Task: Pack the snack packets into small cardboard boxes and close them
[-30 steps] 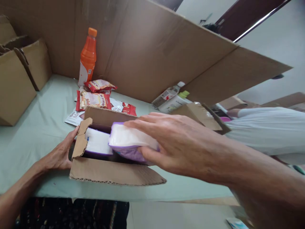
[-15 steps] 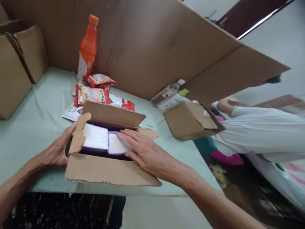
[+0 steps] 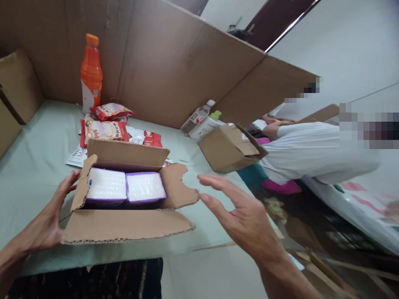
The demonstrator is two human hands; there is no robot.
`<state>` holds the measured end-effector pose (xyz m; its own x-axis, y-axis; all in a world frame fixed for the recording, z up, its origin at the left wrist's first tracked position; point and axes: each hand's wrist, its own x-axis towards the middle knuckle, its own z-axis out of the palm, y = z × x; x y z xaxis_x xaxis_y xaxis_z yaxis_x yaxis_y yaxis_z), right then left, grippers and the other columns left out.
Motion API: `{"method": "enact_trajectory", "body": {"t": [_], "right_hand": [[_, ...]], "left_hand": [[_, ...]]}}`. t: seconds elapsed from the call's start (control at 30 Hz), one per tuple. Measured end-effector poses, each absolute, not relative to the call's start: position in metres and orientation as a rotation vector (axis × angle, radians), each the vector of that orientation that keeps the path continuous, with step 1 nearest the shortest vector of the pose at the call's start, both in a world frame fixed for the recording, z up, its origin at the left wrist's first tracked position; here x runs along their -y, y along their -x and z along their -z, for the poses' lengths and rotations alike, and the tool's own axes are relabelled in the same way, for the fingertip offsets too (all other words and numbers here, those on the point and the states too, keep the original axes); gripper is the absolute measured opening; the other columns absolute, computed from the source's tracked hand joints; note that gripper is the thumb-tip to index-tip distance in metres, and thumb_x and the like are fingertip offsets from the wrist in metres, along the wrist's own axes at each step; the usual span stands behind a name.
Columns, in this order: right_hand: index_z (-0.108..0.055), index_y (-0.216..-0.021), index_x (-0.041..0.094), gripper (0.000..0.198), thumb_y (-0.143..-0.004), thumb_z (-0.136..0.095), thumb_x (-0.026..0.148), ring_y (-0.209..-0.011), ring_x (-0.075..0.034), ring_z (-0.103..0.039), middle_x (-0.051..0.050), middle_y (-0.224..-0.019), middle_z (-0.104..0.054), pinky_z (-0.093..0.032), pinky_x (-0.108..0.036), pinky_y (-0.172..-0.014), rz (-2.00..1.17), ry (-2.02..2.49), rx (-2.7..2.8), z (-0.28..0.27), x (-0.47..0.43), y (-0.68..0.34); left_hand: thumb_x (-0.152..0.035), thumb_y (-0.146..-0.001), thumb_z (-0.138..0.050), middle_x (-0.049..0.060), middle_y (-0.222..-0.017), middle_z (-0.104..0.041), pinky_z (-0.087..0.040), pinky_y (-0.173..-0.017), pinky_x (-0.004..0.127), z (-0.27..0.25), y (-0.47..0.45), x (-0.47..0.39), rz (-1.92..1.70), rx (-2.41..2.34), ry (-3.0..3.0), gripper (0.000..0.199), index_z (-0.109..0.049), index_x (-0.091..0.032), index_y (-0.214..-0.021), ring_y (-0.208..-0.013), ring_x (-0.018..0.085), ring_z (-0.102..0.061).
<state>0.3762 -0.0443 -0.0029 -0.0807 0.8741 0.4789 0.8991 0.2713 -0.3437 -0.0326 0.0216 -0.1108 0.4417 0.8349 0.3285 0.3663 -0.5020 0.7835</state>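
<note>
My left hand (image 3: 46, 220) rested open against the cardboard box (image 3: 124, 224) (two white packs (image 3: 126, 187) inside), right hand (image 3: 243, 216) hovered empty, centre frame.

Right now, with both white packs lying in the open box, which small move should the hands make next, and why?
Probably fold the right flap inward with the right hand, which hovers open beside it. Both packs lie flat, side by side, inside the box, and the left hand steadies its left side.

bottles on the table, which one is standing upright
The orange drink bottle against the cardboard wall; the clear bottle and white green-capped bottle lie tilted over.
</note>
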Motion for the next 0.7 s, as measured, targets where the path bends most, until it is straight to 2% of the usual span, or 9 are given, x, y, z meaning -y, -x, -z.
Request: {"method": "enact_trajectory", "body": {"t": [0.1,0.17,0.27,0.33,0.4,0.53,0.6,0.7], "right_hand": [[-0.069,-0.129,0.029,0.031,-0.102,-0.057,0.041,-0.114,-0.026,-0.074,-0.007,-0.124,-0.077,-0.063,-0.039,-0.090,-0.191,1.568,1.913,0.013,0.048,-0.378],[-0.067,-0.135,0.028,0.037,-0.105,-0.050,0.043,-0.119,-0.026,-0.072,-0.008,-0.130,-0.075,-0.062,-0.040,-0.093,-0.308,1.468,1.932,0.021,0.046,-0.371],[-0.065,-0.138,0.029,0.043,-0.107,-0.043,0.050,-0.119,-0.028,-0.070,-0.008,-0.127,-0.076,-0.059,-0.045,-0.096,-0.340,1.309,2.011,0.035,0.041,-0.355],[-0.063,-0.139,0.031,0.046,-0.108,-0.039,0.054,-0.119,-0.029,-0.067,-0.007,-0.125,-0.076,-0.057,-0.049,-0.098,-0.314,1.257,2.055,0.042,0.040,-0.349],[-0.059,-0.143,0.033,0.047,-0.109,-0.035,0.053,-0.119,-0.028,-0.067,-0.006,-0.126,-0.075,-0.057,-0.048,-0.096,-0.326,1.255,2.065,0.044,0.041,-0.349],[-0.057,-0.145,0.036,0.043,-0.109,-0.036,0.044,-0.122,-0.028,-0.066,-0.006,-0.136,-0.070,-0.056,-0.050,-0.098,-0.308,1.267,1.984,0.033,0.037,-0.356],[-0.056,-0.147,0.035,0.043,-0.107,-0.040,0.041,-0.131,-0.031,-0.061,-0.008,-0.146,-0.063,-0.052,-0.055,-0.106,-0.191,1.270,1.907,0.024,0.024,-0.356],[-0.042,-0.158,0.034,0.055,-0.104,-0.047,0.044,-0.144,-0.033,-0.050,-0.010,-0.161,-0.048,-0.047,-0.059,-0.112,-0.046,1.326,1.861,0.014,-0.006,-0.348]], "left_hand": [[-0.064,-0.084,-0.075,0.009,-0.174,-0.025,-0.032,-0.122,0.073,0.102,0.034,0.003,-1.003,-1.059,-2.005,0.111,-0.004,-0.044,-0.167,-0.153,0.047,-0.036],[-0.064,-0.086,-0.074,0.005,-0.172,-0.029,-0.025,-0.126,0.072,0.093,0.028,0.014,-1.047,-1.089,-2.030,0.107,-0.006,-0.047,-0.166,-0.155,0.044,-0.033],[-0.063,-0.092,-0.068,0.007,-0.163,-0.046,-0.032,-0.125,0.069,0.081,0.014,0.015,-1.119,-1.158,-2.096,0.096,-0.011,-0.043,-0.167,-0.150,0.041,-0.042],[-0.058,-0.097,-0.064,0.008,-0.149,-0.060,-0.035,-0.124,0.067,0.074,0.005,0.010,-1.198,-1.279,-2.098,0.086,-0.019,-0.038,-0.167,-0.144,0.038,-0.051],[-0.048,-0.100,-0.063,0.007,-0.134,-0.068,-0.037,-0.123,0.064,0.068,-0.004,0.006,-1.236,-1.374,-2.114,0.077,-0.024,-0.036,-0.166,-0.136,0.035,-0.057],[-0.038,-0.099,-0.061,0.006,-0.128,-0.065,-0.052,-0.108,0.058,0.059,-0.018,0.003,-1.265,-1.484,-2.173,0.072,-0.029,-0.038,-0.164,-0.120,0.033,-0.063],[-0.037,-0.099,-0.061,0.007,-0.130,-0.062,-0.054,-0.105,0.058,0.057,-0.023,0.003,-1.274,-1.505,-2.161,0.071,-0.030,-0.040,-0.163,-0.118,0.033,-0.063],[-0.031,-0.100,-0.058,0.007,-0.141,-0.053,-0.050,-0.111,0.058,0.055,-0.029,0.003,-1.273,-1.498,-2.180,0.064,-0.037,-0.042,-0.159,-0.128,0.033,-0.057]]}}
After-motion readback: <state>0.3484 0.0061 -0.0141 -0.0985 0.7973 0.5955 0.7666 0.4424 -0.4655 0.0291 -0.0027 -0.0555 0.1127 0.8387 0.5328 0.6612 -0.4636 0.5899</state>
